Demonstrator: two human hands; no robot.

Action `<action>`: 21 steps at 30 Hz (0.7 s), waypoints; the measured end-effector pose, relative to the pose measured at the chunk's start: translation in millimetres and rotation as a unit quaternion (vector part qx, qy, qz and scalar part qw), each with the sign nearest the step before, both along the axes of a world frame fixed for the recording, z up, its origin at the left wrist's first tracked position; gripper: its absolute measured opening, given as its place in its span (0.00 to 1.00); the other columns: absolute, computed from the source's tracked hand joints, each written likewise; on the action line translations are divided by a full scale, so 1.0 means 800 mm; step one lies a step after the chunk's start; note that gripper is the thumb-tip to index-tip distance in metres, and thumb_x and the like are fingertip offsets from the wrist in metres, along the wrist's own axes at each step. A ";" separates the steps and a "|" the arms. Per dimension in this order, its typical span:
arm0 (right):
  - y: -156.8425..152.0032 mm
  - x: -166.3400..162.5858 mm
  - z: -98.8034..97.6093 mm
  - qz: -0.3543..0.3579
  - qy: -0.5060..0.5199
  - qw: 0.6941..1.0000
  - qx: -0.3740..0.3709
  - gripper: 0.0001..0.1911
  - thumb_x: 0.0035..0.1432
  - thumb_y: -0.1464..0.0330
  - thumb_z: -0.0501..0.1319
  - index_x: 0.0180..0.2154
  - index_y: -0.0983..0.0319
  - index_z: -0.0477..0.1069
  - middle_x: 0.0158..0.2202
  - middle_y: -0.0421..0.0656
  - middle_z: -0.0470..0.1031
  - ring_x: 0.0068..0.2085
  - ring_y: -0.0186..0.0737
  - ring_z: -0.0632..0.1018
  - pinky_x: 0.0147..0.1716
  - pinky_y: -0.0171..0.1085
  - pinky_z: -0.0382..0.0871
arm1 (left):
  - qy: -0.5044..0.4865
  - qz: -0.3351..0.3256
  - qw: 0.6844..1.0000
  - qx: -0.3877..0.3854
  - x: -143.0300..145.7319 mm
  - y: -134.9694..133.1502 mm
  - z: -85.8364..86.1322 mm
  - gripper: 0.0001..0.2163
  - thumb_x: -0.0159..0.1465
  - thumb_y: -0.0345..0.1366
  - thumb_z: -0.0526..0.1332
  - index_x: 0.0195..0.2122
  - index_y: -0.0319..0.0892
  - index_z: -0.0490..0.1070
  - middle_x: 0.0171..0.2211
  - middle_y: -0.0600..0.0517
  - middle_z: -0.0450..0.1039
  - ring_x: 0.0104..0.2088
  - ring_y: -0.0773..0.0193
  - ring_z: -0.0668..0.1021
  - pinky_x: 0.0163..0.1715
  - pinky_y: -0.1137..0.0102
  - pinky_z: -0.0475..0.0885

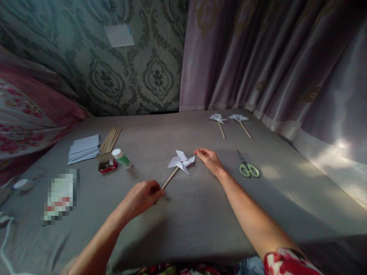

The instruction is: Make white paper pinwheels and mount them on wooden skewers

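Note:
A white paper pinwheel point(182, 162) on a wooden stick point(170, 178) is tilted above the grey-covered table. My left hand point(145, 194) is closed around the stick's lower end, with the blades pointing away from me. My right hand point(208, 158) is right beside the tip of the right-hand blade, its fingers drawn together. Whether those fingertips touch the paper is too fine to tell, and nothing shows between them. Green-handled scissors point(249, 170) lie to the right of my right hand.
Two more pinwheels point(218, 118) lie at the back right. Toward the left are stacked white paper point(84, 148), several wooden sticks point(111, 139), a small open red box point(107, 165) of metal bits and a glue stick point(122, 158). A blurred-out packet point(61, 196) and white cable point(6, 244) lie nearer.

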State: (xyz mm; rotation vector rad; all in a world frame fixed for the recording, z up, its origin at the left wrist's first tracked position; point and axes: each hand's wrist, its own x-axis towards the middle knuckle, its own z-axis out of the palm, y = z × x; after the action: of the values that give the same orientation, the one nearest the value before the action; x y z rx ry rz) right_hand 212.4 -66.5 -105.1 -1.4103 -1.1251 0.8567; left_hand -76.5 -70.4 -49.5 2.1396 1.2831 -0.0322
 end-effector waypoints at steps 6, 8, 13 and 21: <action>-0.003 -0.004 0.005 0.005 -0.022 1.000 -0.001 0.21 0.50 0.50 0.61 0.31 0.62 0.76 0.34 0.43 0.78 0.38 0.39 0.74 0.41 0.37 0.64 | 0.051 0.018 0.998 0.038 0.012 -0.015 -0.005 0.11 0.60 0.42 0.53 0.32 0.43 0.73 0.30 0.48 0.77 0.31 0.60 0.75 0.29 0.70 0.61; -0.003 -0.003 0.004 -0.002 -0.008 1.000 -0.001 0.21 0.50 0.49 0.62 0.31 0.62 0.76 0.34 0.43 0.78 0.38 0.39 0.74 0.41 0.37 0.64 | 0.044 0.017 0.998 0.028 0.019 -0.011 -0.001 0.11 0.59 0.39 0.53 0.31 0.42 0.73 0.29 0.48 0.76 0.30 0.60 0.75 0.30 0.70 0.61; 0.006 0.008 -0.008 -0.059 0.081 0.995 0.021 0.22 0.47 0.49 0.64 0.30 0.61 0.76 0.34 0.43 0.78 0.39 0.40 0.75 0.43 0.38 0.64 | -0.050 0.041 0.997 0.034 0.022 -0.001 -0.002 0.10 0.56 0.40 0.55 0.29 0.41 0.73 0.27 0.49 0.75 0.28 0.62 0.74 0.28 0.71 0.62; 0.022 0.040 0.055 -0.132 0.006 0.979 0.157 0.17 0.54 0.57 0.61 0.41 0.60 0.74 0.41 0.45 0.76 0.40 0.38 0.74 0.42 0.38 0.66 | -0.315 0.119 0.942 -0.006 0.052 0.032 -0.016 0.19 0.54 0.47 0.58 0.36 0.37 0.76 0.23 0.52 0.72 0.23 0.66 0.68 0.23 0.73 0.61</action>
State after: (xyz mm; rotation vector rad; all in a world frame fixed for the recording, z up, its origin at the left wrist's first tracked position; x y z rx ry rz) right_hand 244.2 -49.0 -60.9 -1.2513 -0.9860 0.4739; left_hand -35.0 -44.8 -62.5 1.7476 1.1215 0.6881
